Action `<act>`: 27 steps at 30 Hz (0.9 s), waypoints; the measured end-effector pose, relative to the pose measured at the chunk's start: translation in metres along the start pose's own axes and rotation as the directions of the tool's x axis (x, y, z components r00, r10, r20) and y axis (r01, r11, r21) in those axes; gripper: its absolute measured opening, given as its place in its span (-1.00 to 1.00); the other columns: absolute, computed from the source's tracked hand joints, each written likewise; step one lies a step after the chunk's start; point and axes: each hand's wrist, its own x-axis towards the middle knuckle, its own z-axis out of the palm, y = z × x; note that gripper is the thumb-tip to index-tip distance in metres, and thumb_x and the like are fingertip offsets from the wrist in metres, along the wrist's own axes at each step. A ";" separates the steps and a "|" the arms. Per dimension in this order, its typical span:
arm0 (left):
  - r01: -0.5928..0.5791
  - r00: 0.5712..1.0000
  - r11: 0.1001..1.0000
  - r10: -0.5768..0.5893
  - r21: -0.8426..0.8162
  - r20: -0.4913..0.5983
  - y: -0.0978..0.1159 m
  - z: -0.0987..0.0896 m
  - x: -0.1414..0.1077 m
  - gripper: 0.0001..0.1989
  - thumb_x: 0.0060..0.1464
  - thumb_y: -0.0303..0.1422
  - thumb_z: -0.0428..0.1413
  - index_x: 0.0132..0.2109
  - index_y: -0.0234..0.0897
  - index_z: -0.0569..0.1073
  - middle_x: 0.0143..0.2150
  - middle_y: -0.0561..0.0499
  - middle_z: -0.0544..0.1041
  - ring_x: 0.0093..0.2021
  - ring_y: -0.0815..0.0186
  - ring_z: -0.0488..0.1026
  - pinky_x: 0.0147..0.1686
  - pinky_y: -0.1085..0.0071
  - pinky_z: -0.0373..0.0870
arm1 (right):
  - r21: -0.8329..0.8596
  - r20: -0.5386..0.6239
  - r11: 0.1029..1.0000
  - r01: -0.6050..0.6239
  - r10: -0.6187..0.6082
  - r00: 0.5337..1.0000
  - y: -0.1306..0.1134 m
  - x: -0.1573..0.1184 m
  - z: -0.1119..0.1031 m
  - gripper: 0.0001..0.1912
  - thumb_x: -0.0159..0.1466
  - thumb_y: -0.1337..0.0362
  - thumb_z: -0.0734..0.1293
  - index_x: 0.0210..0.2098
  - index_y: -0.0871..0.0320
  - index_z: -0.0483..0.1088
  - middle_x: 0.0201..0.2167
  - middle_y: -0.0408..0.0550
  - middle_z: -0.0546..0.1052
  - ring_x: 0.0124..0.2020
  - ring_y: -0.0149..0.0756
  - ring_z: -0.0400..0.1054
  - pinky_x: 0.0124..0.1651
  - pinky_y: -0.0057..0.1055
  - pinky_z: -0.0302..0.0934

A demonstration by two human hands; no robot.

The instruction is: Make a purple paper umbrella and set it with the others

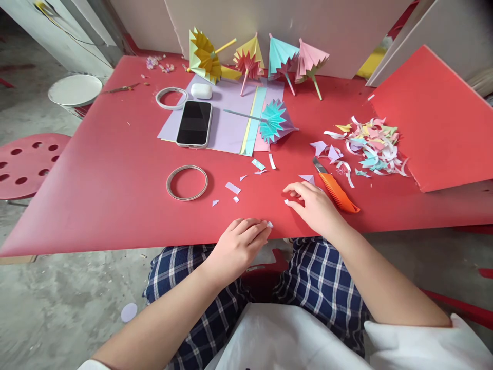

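My left hand is at the table's front edge, its fingers closed on a small pale paper scrap that peeks out at the fingertips. My right hand hovers low over the red tabletop, thumb and fingers apart. A tiny white bit shows at its thumb tip; whether it sticks there or lies behind is unclear. Beside that hand lies an orange utility knife with its blade out. A lilac paper triangle is just beyond my right fingers. Small lilac strips are scattered in front of both hands.
Several folded paper umbrellas stand along the back, and a blue-purple one lies on coloured paper sheets. A phone, an earbud case, tape rolls, a scrap pile and a red board surround the work area.
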 end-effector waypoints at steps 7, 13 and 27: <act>0.007 1.000 1.000 -0.007 -0.005 -0.011 0.000 0.000 0.001 -0.68 0.13 -0.51 0.01 0.05 -0.32 0.32 -0.06 -0.08 0.49 -0.03 0.25 0.36 -0.12 0.28 0.34 | -0.107 -0.011 0.993 0.047 -0.049 0.999 -0.010 -0.011 0.006 -0.85 0.18 0.47 0.19 -0.32 0.10 0.26 -0.33 -0.10 0.44 -0.24 -0.26 0.27 -0.20 -0.37 0.14; 0.009 1.000 1.000 -0.009 -0.003 -0.020 0.000 0.000 0.002 -0.70 0.13 -0.50 0.01 0.03 -0.31 0.33 -0.08 -0.07 0.50 -0.05 0.26 0.38 -0.13 0.29 0.35 | 0.005 0.039 1.000 -0.028 0.028 0.999 -0.005 0.002 0.005 -0.82 0.15 0.47 0.20 -0.29 0.08 0.24 -0.39 -0.13 0.41 -0.30 -0.29 0.30 -0.26 -0.38 0.16; 0.007 1.000 1.000 -0.007 0.000 -0.017 0.001 0.001 0.001 -0.68 0.12 -0.52 0.01 0.05 -0.32 0.33 -0.07 -0.07 0.49 -0.04 0.24 0.37 -0.13 0.28 0.35 | -0.270 -0.056 0.962 0.042 -0.060 0.997 0.002 -0.005 0.005 -0.87 0.23 0.33 0.22 -0.39 0.15 0.38 -0.38 -0.03 0.45 -0.27 -0.22 0.29 -0.16 -0.32 0.18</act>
